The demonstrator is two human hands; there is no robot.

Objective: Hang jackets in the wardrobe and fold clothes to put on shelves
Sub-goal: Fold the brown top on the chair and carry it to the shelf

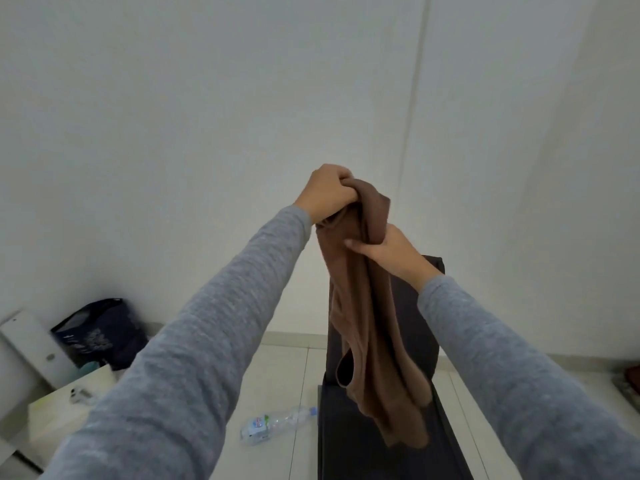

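A brown garment (367, 334) hangs bunched in the air in front of a white wall. My left hand (329, 192) grips its top end, fingers curled round the fabric. Just below and to the right, my right hand (388, 251) holds the cloth too, thumb across the front and fingers wrapped behind. The garment's lower end with a sleeve opening dangles down over a dark garment (374, 427), which hangs or lies behind it and reaches the bottom edge of the view.
A plastic water bottle (277, 424) lies on the white tiled floor (287, 365). At the left stand a dark bag (100, 334), a white box (31, 344) and a pale low surface (65, 403).
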